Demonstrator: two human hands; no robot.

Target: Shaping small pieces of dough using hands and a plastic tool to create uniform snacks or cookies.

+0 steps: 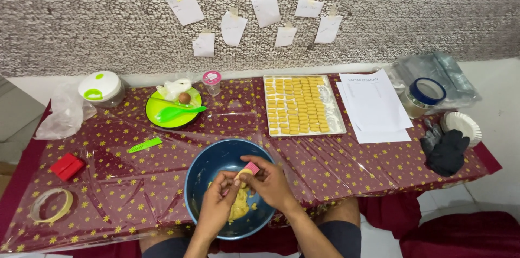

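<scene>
Both of my hands are over a dark blue bowl (pixel 201 168) at the table's near edge. Yellow dough (pixel 238 207) lies in the bottom of the bowl. My right hand (pixel 271 182) pinches a small pink ridged mould (pixel 250 168) with yellow dough in it. My left hand (pixel 219 204) meets it from the left, fingertips on the dough at the mould. Beyond the bowl, a white tray (pixel 337 117) carries several rows of small yellow shaped pieces.
The dark red starred tablecloth (pixel 124 176) also bears a green plate (pixel 157 107) with an egg and green spatula, a white-lidded chopper (pixel 101 87), tape roll (pixel 51 205), red block (pixel 67 166), paper sheets (pixel 375 106), black gloves (pixel 447 152), a blue-lidded jar (pixel 425 95) and paper cases (pixel 461 126).
</scene>
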